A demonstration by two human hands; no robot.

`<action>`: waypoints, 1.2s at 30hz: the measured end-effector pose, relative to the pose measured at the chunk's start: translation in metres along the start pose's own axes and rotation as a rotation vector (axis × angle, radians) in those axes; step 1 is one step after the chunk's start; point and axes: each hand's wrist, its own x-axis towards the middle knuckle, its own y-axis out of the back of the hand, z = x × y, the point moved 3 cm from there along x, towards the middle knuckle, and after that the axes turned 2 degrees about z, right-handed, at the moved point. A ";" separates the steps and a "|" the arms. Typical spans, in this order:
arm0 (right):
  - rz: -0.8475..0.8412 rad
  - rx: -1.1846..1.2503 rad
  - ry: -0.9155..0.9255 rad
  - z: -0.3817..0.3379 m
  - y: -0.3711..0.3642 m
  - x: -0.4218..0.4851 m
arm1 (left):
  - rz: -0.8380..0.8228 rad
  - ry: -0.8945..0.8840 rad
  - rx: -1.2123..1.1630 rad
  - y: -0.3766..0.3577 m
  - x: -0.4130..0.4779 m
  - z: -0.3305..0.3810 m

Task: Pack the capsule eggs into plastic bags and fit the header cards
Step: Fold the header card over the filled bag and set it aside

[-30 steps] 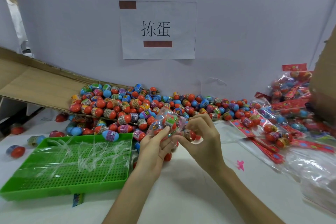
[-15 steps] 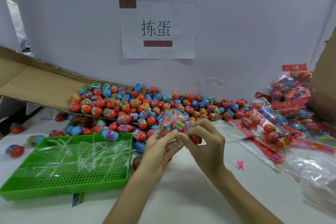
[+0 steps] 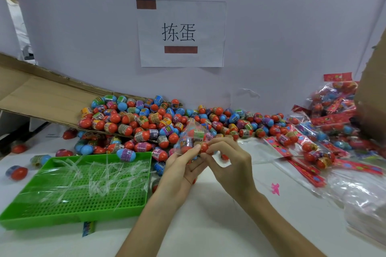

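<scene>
Capsule eggs [image 3: 146,123] are heaped in a big pile at the back of the white table [image 3: 208,225], spilling off a cardboard flap [image 3: 41,98]. A few of them sit inside a clear plastic bag [image 3: 193,134] held up in front of the pile. The left hand [image 3: 179,171] grips the bag from below, fingers curled up against it. The right hand [image 3: 227,162] pinches an orange egg [image 3: 203,147] at the bag's lower edge with thumb and forefinger (through the plastic or not, can't tell), other fingers bent. A green tray [image 3: 79,213] with plastic strips lies to the left. Red header cards [image 3: 300,165] and packed bags [image 3: 334,115] are to the right.
</scene>
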 end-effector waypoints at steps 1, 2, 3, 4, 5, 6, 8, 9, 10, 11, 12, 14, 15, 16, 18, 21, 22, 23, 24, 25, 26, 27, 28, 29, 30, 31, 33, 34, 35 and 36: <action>0.001 -0.026 0.007 -0.001 0.000 0.000 | -0.009 0.000 0.007 0.000 0.000 0.000; -0.003 -0.051 0.018 -0.002 -0.001 0.000 | -0.017 0.000 0.012 0.000 0.000 0.001; -0.016 -0.066 0.028 -0.002 -0.002 0.000 | -0.024 -0.001 0.013 0.000 0.000 0.001; -0.040 -0.069 0.033 -0.002 -0.002 0.000 | -0.029 -0.003 0.006 0.000 -0.001 0.001; -0.072 -0.063 0.030 -0.003 -0.003 0.000 | -0.030 -0.010 -0.008 0.000 -0.001 0.001; -0.110 -0.050 0.015 -0.003 -0.004 0.000 | -0.026 -0.018 -0.025 -0.001 0.000 0.002; -0.192 -0.014 -0.037 -0.003 -0.007 -0.001 | -0.018 -0.031 -0.050 0.000 0.000 0.004; -0.226 0.003 -0.062 -0.002 -0.007 -0.002 | -0.011 -0.034 -0.061 0.000 0.000 0.005; -0.255 0.016 -0.082 -0.001 -0.008 -0.002 | 0.003 -0.034 -0.074 0.001 0.000 0.007; -0.281 0.027 -0.099 0.000 -0.008 -0.003 | 0.025 -0.033 -0.085 0.002 0.000 0.008; -0.305 0.038 -0.117 0.002 -0.009 -0.004 | 0.051 -0.035 -0.091 0.004 0.001 0.008; -0.340 0.068 -0.136 0.003 -0.010 -0.004 | 0.106 -0.051 -0.095 0.006 0.002 0.008; -0.328 0.085 -0.123 0.002 -0.009 -0.003 | 0.134 -0.059 -0.100 0.007 0.002 0.007; -0.282 0.097 -0.104 0.002 -0.008 -0.002 | 0.155 -0.066 -0.106 0.008 0.003 0.006; -0.110 0.104 -0.126 0.008 -0.001 0.004 | 0.166 -0.077 -0.115 0.008 0.003 0.007; 0.025 -0.029 -0.387 0.040 0.010 0.020 | 0.172 -0.082 -0.131 0.008 0.003 0.009; -0.054 -0.143 -0.509 0.054 0.009 0.025 | 0.173 -0.078 -0.133 0.007 0.002 0.009; -0.174 -0.258 -0.616 0.069 0.007 0.028 | 0.173 -0.076 -0.130 0.007 0.001 0.009; -0.294 -0.340 -0.692 0.080 0.003 0.030 | 0.174 -0.075 -0.128 0.007 0.001 0.009; -0.390 -0.387 -0.731 0.088 -0.003 0.033 | 0.176 -0.075 -0.128 0.008 0.001 0.009; -0.461 -0.411 -0.738 0.093 -0.008 0.036 | 0.176 -0.075 -0.131 0.008 0.001 0.009; -0.514 -0.425 -0.719 0.097 -0.015 0.038 | 0.178 -0.076 -0.138 0.007 0.001 0.010; -0.552 -0.434 -0.684 0.098 -0.021 0.039 | 0.179 -0.077 -0.148 0.007 0.001 0.010; -0.572 -0.440 -0.647 0.099 -0.027 0.039 | 0.179 -0.077 -0.158 0.007 0.001 0.011; -0.576 -0.443 -0.622 0.098 -0.032 0.037 | 0.179 -0.076 -0.164 0.007 0.001 0.011; -0.565 -0.435 -0.606 0.098 -0.035 0.034 | 0.179 -0.075 -0.168 0.007 0.001 0.011; -0.519 -0.373 -0.602 0.097 -0.036 0.029 | 0.179 -0.076 -0.173 0.007 0.001 0.011; -0.497 -0.335 -0.602 0.096 -0.035 0.027 | 0.178 -0.076 -0.174 0.007 0.001 0.011; -0.483 -0.311 -0.596 0.097 -0.033 0.024 | 0.175 -0.076 -0.174 0.007 0.001 0.011; -0.471 -0.300 -0.588 0.098 -0.030 0.022 | 0.172 -0.075 -0.174 0.006 0.001 0.011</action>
